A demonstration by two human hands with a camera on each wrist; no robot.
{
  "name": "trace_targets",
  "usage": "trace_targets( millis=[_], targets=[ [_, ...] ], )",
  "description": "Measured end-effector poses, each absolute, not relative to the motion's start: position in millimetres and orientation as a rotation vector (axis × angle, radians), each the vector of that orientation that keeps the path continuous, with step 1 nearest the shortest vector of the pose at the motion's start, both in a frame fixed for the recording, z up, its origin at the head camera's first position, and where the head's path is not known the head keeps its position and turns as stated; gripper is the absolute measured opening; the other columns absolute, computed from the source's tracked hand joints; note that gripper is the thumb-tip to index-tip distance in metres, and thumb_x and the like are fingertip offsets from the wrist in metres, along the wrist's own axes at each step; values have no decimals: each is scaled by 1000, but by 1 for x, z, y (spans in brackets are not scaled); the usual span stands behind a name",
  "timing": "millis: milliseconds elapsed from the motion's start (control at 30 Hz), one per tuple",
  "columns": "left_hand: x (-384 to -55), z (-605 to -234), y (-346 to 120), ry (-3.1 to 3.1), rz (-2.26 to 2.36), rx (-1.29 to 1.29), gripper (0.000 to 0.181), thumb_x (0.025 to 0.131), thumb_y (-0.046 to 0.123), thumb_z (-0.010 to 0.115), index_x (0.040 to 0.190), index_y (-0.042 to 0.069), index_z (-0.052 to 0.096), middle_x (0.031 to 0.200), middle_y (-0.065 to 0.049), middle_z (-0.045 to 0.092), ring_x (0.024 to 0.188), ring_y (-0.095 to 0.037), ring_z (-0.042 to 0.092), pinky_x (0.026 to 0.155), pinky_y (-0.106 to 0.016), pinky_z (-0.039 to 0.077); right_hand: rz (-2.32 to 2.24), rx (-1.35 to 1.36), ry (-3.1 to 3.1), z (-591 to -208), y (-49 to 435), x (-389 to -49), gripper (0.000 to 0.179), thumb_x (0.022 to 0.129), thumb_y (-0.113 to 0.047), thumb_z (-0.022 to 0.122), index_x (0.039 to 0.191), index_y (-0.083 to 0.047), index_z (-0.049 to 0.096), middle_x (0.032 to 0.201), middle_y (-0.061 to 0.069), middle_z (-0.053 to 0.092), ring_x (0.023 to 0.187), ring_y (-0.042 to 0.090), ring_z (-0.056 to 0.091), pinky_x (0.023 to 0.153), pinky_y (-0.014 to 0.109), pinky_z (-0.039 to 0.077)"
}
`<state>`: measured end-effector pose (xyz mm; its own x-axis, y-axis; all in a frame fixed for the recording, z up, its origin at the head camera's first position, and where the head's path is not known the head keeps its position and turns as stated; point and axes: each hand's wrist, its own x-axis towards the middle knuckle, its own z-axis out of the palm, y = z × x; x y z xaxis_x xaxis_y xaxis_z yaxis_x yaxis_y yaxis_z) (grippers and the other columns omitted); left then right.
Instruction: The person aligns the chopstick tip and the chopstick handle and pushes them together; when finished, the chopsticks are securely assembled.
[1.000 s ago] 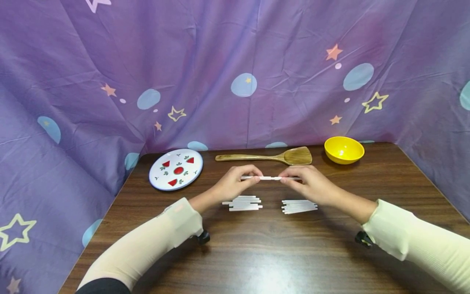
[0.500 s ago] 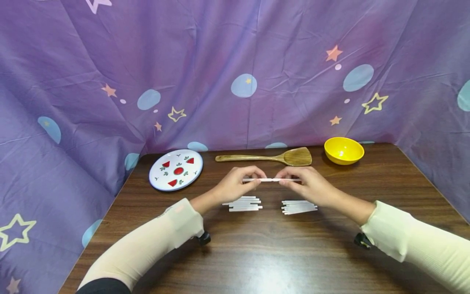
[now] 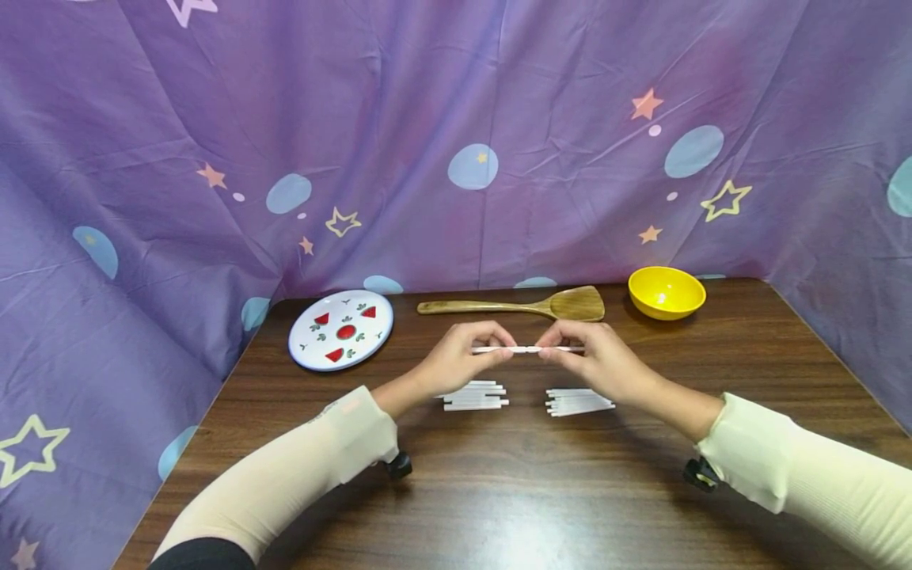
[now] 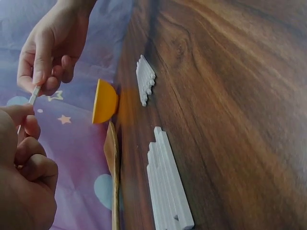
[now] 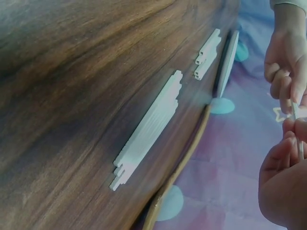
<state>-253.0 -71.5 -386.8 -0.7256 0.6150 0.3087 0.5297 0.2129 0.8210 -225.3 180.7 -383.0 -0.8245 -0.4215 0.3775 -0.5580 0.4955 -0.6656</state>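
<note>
Above the middle of the table, both hands hold slim white sticks end to end in a level line. My left hand (image 3: pixel 461 358) pinches the left stick (image 3: pixel 486 349) between thumb and fingers. The right stick (image 3: pixel 573 348) is pinched the same way by my right hand (image 3: pixel 602 358). Their ends meet at a small seam between the fingertips, which stand close together. Below the left hand lies a pile of white sticks (image 3: pixel 476 397), with square hollow ends in the right wrist view. A second pile of white sticks (image 3: pixel 579 402) lies below the right hand.
Behind the hands a wooden spatula (image 3: pixel 492 306) lies along the back edge. At the back left is a white plate (image 3: pixel 321 340) with watermelon pictures, and at the back right a yellow bowl (image 3: pixel 666 294). A purple curtain (image 3: pixel 399 158) hangs behind the table (image 3: pixel 456 491).
The hands have come slightly closer together, so less of the sticks shows between the fingertips. The narrower stretch at the joint has shrunk to a thin seam.
</note>
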Motion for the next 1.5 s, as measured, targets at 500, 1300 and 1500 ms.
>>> trace_targets(
  millis=[500,1300,1500],
  targets=[
    [-249,-384,-66,2341,1662,1029,9,96,4,69,102,-3,72,81,-11,68,72,-29,61,61,-19,43,1273,815,-2528,-382,174,-221,6,97,-15,72,94,-10,73,90,-1,75,83,13,65,74,29,52],
    [-247,-390,-71,2383,1583,1103,7,98,7,68,96,0,71,79,-9,67,71,-10,60,66,-23,50,1366,848,-2570,-387,169,-220,2,94,-12,75,93,-11,74,87,-4,71,83,15,64,73,30,54],
    [-247,-388,-77,2381,1538,1109,11,103,6,61,104,0,69,74,-4,62,72,-33,62,64,-24,48,1391,892,-2594,-385,171,-227,4,96,-13,73,98,-9,74,89,-4,70,88,13,63,82,27,52]
  ],
)
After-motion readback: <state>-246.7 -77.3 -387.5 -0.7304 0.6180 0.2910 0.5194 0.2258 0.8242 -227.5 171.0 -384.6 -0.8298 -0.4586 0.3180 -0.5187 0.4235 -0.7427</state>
